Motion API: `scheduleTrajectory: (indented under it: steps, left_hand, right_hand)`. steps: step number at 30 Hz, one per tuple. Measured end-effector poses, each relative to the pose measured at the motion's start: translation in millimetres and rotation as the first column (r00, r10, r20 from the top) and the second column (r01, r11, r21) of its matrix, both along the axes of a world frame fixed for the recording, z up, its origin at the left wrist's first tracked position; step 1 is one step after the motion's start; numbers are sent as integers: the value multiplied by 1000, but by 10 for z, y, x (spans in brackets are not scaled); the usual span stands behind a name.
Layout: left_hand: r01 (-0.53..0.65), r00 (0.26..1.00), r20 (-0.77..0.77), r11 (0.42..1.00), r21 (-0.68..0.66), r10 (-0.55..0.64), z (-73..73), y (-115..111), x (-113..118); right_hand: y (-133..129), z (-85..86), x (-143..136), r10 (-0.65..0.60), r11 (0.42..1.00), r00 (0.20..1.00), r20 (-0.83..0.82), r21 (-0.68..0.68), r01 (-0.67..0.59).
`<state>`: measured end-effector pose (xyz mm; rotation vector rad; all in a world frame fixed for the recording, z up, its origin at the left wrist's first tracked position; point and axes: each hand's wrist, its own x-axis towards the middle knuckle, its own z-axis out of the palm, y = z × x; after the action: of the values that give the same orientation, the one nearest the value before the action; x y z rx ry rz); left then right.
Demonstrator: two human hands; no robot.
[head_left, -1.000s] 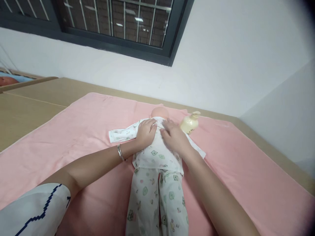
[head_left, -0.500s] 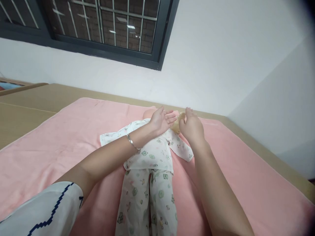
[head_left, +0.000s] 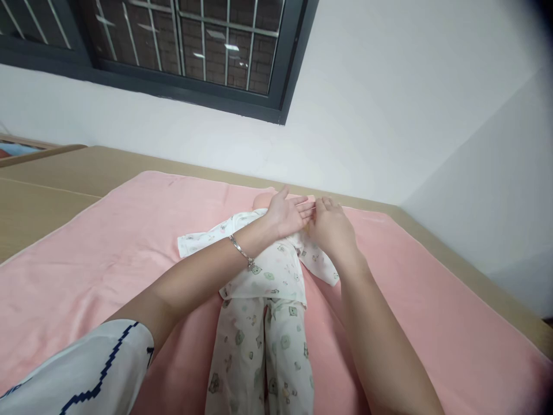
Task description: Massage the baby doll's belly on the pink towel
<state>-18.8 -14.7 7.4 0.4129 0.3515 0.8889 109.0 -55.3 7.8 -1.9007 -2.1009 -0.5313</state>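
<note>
A baby doll [head_left: 270,274] in white printed pyjamas lies on its back on a pink towel [head_left: 129,236], its head [head_left: 260,200] pointing toward the wall. My left hand [head_left: 287,213] hovers palm up over the doll's chest, fingers spread and holding nothing; a silver bracelet [head_left: 242,252] is on that wrist. My right hand [head_left: 332,229] is curled downward just right of the doll's shoulder, over the spot where a cream lotion bottle stands. The bottle is almost wholly hidden beneath it. The fingertips of both hands touch.
The towel covers a tan wooden surface [head_left: 47,196] that runs up to a white wall. A dark-framed barred window [head_left: 181,40] is above. A second wall closes the right side. A framed object shows at the far left edge.
Both hands lifted off the doll's chest. The left turned palm up; the right moved over the lotion bottle, now hidden, and its fingertips closed against the left's.
</note>
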Motion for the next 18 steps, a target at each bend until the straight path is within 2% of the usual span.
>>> scheduleTrajectory:
  steps: [6,10,14,18]
  left_hand:
    - [21,996,-89,998,56,-16,-39,-355,-438]
    - [3,992,-128,999,36,2,-86,-543,-709]
    - [-31,989,-142,999,28,35,-91,-633,-804]
    - [-37,987,-157,998,47,44,-74,-682,-803]
  right_hand:
    - [48,-47,15,-54,998,998,44,-34,55]
    - [78,-79,8,-71,997,997,-14,-21,71]
    - [88,-134,-38,-71,995,992,-101,68,78]
    - [56,-191,-109,-78,992,995,-66,95,84]
